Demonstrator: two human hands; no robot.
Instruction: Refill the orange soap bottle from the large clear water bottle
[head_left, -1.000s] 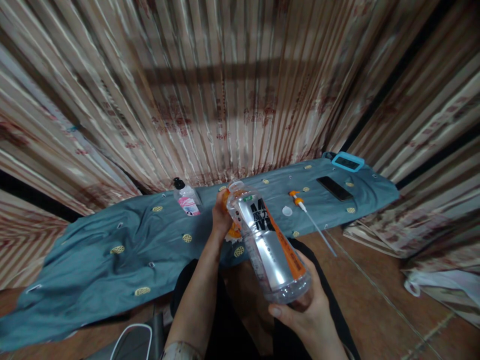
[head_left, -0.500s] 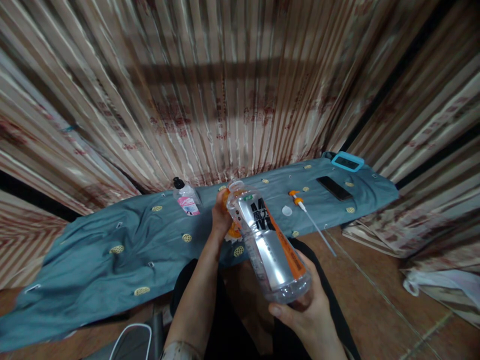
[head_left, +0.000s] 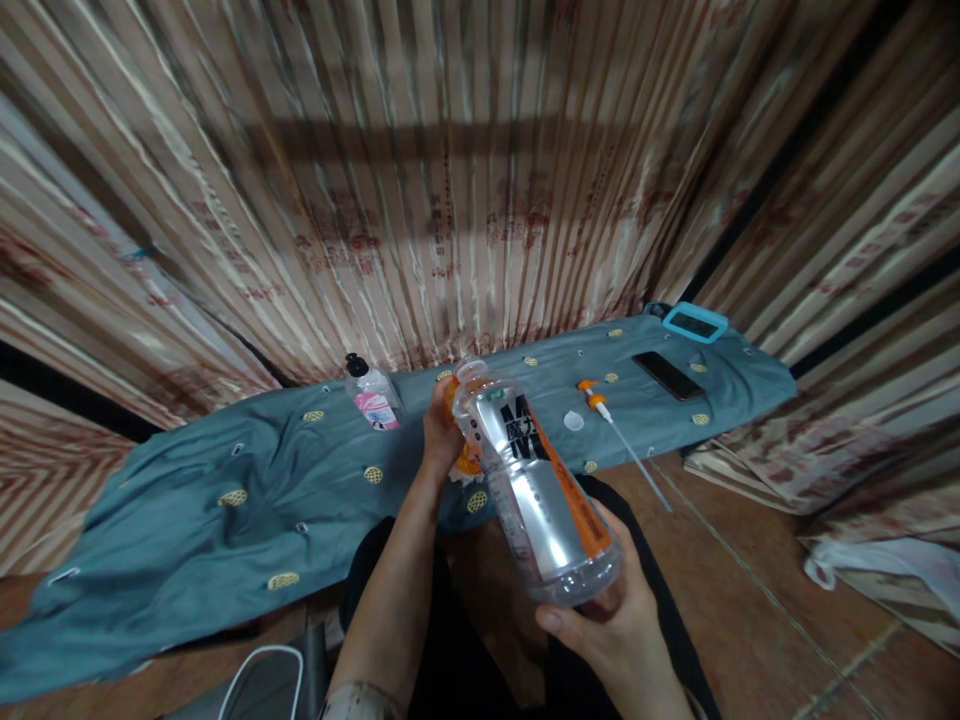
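Cloth [head_left: 247,480], blue-grey with small yellow motifs, covers the long low worktop in front of the striped brown curtains [head_left: 465,190], and it lies rumpled on the left, so anything set down there could tip on a fold. Far on that side stands a small clear bottle with a black cap and pink label [head_left: 370,394], close to the curtain; a careless sweep of the forearm could knock it over.

In the middle, the left hand [head_left: 442,430] is closed around something orange [head_left: 469,462] just beside the mouth of a large clear plastic drink bottle with a silver and orange label [head_left: 536,490]. I cannot tell what the orange piece is. The bottle is held in the air above the person's lap, tilted with its open neck pointing away and up. The right hand [head_left: 619,625] cups and grips its base from below. With no cap on, any liquid inside could spill onto the cloth or the lap if the tilt grows, and the smooth base could slip from a one-handed hold.

Right of the bottle, an orange and white pump head with a long thin tube [head_left: 619,432] lies on the cloth, its tube overhanging the near edge, where a knee could catch it. Farther right lie a black phone [head_left: 668,376] and a device in a turquoise case [head_left: 695,323], both exposed to splashes.
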